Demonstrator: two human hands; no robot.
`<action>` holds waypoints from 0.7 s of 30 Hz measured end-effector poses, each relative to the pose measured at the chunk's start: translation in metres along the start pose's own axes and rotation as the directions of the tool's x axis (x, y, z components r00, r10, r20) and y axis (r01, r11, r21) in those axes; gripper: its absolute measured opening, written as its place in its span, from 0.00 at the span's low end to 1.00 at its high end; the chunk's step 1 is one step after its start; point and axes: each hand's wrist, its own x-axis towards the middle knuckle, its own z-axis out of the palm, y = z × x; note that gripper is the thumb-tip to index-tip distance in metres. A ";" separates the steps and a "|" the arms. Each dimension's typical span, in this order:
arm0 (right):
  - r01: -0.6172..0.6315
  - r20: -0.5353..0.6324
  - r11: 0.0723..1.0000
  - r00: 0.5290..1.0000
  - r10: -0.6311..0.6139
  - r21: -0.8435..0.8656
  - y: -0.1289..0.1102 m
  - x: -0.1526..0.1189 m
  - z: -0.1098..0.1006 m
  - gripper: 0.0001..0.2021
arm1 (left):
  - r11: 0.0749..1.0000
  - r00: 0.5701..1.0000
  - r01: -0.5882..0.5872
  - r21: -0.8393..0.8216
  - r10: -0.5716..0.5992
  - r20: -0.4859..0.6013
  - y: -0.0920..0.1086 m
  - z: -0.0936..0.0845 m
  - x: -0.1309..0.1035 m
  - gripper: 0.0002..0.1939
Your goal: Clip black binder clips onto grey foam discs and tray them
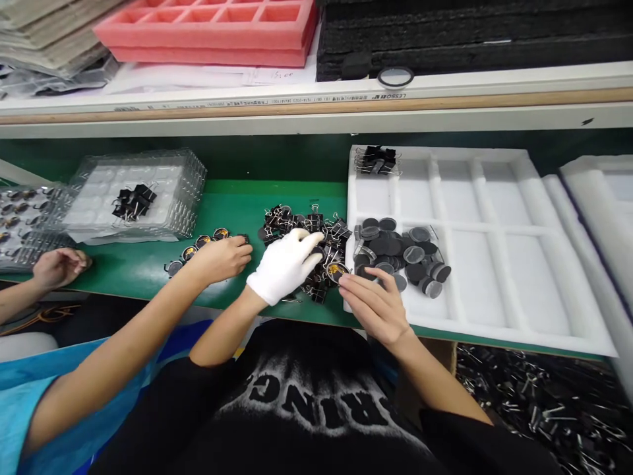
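My right hand is closed on a round disc with a gold picture under a clear face, pinched at its right edge. My left hand, in a white glove, hovers over a heap of black binder clips with wire handles. Its thumb and fingers are apart, and dark pieces of the heap show between them. Close beside my right hand, many dark round discs, some with clear faces, lie piled in the white foam tray.
At left, a co-worker's hand is near a row of clipped picture discs; the other hand rests farther left. Clear plastic trays bear binder clips. A shelf crosses above, holding red foam. Loose clips lie below right.
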 end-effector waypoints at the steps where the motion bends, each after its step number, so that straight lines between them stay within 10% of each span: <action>1: 0.009 -0.005 1.000 1.000 -0.009 -0.023 0.005 -0.004 -0.002 0.21 | 0.997 0.999 -0.046 0.065 0.044 0.024 -0.003 -0.002 0.007 0.20; 5: 0.064 -0.015 0.995 0.998 -0.065 -0.071 0.021 -0.012 -0.007 0.19 | 0.983 0.984 -0.170 0.077 0.165 0.065 -0.013 -0.006 0.023 0.09; 9: 0.209 0.023 0.964 0.978 -0.208 -0.163 0.027 -0.006 -0.011 0.14 | 0.903 0.993 -0.068 -0.423 0.018 -0.120 -0.003 -0.009 0.018 0.10; 12: 0.294 0.062 0.939 0.956 -0.287 -0.179 0.026 0.002 -0.013 0.11 | 0.710 0.996 0.017 -0.704 -0.075 -0.052 0.016 -0.007 0.006 0.12; 21: 0.380 0.035 0.915 0.925 -0.378 -0.136 0.013 0.015 -0.008 0.10 | 0.663 0.978 0.181 -0.726 -0.198 0.063 0.026 0.001 -0.012 0.21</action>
